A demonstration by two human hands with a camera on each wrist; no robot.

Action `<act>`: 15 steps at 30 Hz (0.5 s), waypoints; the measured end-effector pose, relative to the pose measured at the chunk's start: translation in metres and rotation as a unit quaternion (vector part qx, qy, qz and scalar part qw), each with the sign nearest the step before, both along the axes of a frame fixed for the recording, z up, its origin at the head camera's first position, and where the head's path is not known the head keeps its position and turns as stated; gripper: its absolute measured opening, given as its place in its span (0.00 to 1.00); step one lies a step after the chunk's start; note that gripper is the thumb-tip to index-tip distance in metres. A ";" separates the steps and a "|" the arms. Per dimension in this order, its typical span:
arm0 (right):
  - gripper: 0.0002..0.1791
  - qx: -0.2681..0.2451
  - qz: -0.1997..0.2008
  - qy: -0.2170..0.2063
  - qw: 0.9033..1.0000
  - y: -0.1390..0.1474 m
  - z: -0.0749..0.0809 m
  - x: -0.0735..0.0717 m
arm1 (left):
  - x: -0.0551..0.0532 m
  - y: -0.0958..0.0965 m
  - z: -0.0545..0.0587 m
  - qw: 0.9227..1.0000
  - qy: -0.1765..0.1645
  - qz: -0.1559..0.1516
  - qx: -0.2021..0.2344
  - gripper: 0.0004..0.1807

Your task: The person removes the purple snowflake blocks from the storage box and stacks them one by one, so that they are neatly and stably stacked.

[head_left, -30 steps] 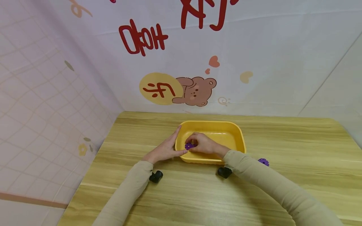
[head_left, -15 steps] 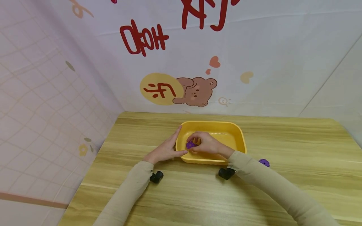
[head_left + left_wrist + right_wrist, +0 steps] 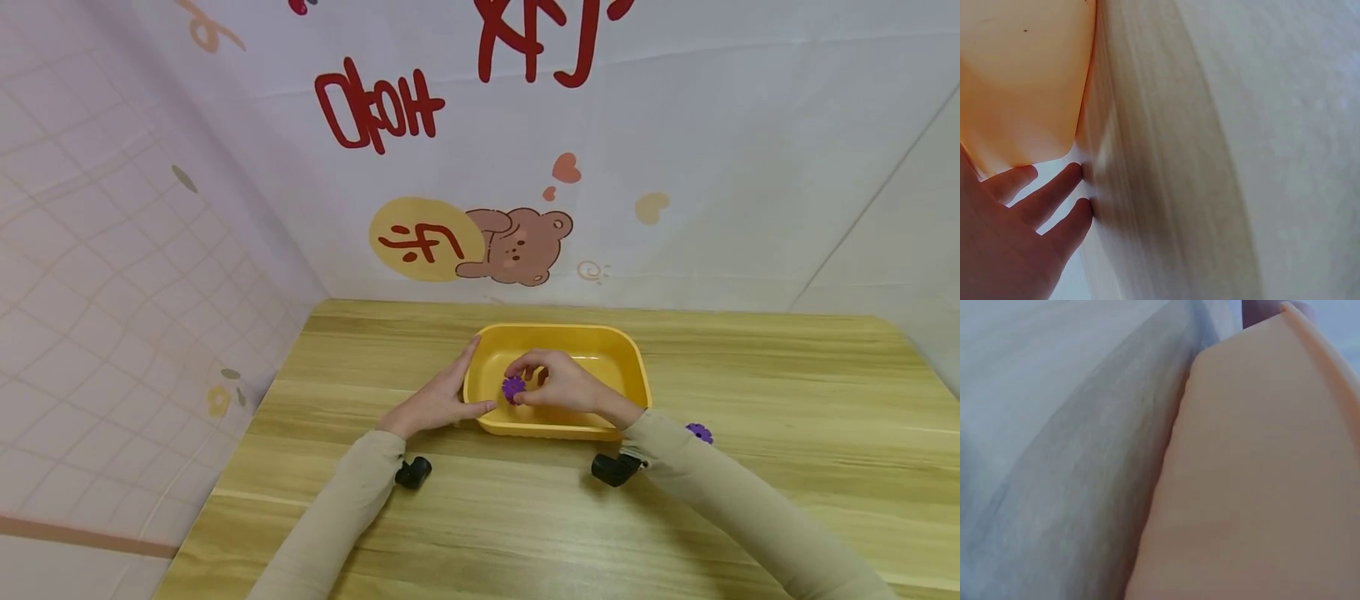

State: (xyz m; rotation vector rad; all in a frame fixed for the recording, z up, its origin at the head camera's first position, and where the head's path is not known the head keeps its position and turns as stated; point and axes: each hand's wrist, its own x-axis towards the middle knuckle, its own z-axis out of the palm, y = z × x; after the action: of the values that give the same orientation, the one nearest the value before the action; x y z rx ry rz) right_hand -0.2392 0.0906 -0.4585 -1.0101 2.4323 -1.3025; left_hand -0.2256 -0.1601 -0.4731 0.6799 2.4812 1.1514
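Note:
In the head view, my right hand (image 3: pixel 558 382) is over the inside of a yellow plastic bin (image 3: pixel 564 430), pinching a small purple notched disc (image 3: pixel 513 389) between thumb and fingers. The disc's round toothed face shows near the bin's left end. My left hand (image 3: pixel 437 402) lies against the bin's left end, fingers straight along the outer wall and thumb at the front corner. In the left wrist view, spread fingers of the left hand (image 3: pixel 1022 231) touch the bin's wall (image 3: pixel 1029 106). The right wrist view holds mostly the bin's outer side (image 3: pixel 1247 469); the right hand is out of sight there.
A second purple notched disc (image 3: pixel 700 432) lies on the wooden table (image 3: pixel 480 525), right of the bin and partly behind the right sleeve (image 3: pixel 742 492). Black wrist cameras sit below both wrists, the right one (image 3: pixel 617 469) in front of the bin. A printed wall cloth (image 3: pixel 712 125) hangs behind.
My right hand has shifted a little to the right inside the bin, bringing the purple disc along and turning its face more into view. The left hand stays at the bin's end.

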 end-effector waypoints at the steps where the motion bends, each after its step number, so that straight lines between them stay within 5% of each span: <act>1: 0.18 -0.001 -0.001 0.001 1.000 0.003 0.001 0.001 | 0.000 0.000 0.000 1.000 0.000 0.000 0.001 0.60; 15: 0.15 -0.008 -0.026 0.034 0.999 0.051 0.015 0.008 | 0.001 0.000 0.001 1.000 0.003 -0.002 0.005 0.61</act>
State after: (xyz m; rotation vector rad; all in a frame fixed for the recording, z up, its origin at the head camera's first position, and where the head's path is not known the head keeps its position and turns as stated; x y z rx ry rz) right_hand -0.2316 0.1411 -0.4435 -1.0175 2.5173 -1.3281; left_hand -0.2247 -0.1598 -0.4725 0.6909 2.4791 1.1640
